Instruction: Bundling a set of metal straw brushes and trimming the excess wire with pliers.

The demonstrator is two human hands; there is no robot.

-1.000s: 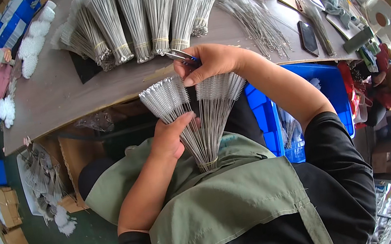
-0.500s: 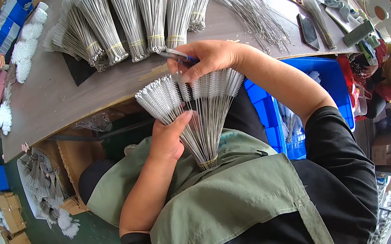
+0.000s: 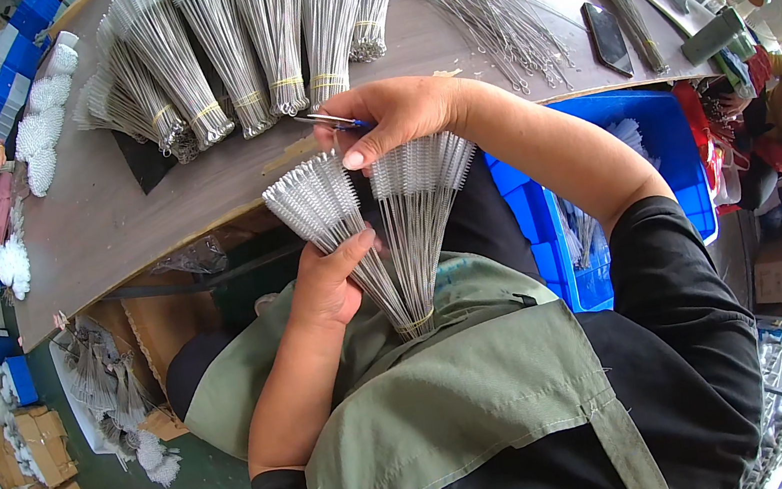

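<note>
Fanned bundle of thin wire brushes [image 3: 380, 236], tied w/ a yellow band at the stems, sits over the lap, just below the tabletop [image 3: 133, 207] edge. Left hand [image 3: 331, 284] fingers closed round the stems; right hand [image 3: 392, 113] fingers curled on the bristle tips, also pinching a small tool [image 3: 332, 119]. Banded brush bundles [image 3: 248, 33] lie on the tabletop beyond; blue crate [image 3: 651, 155] to the right; cardboard boxes [image 3: 34, 460] on floor, left.

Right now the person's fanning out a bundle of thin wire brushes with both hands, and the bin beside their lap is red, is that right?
Not quite. In the head view the bin beside the lap is blue, not red. The rest holds: left hand and right hand fan out the bundle of wire brushes.
</note>
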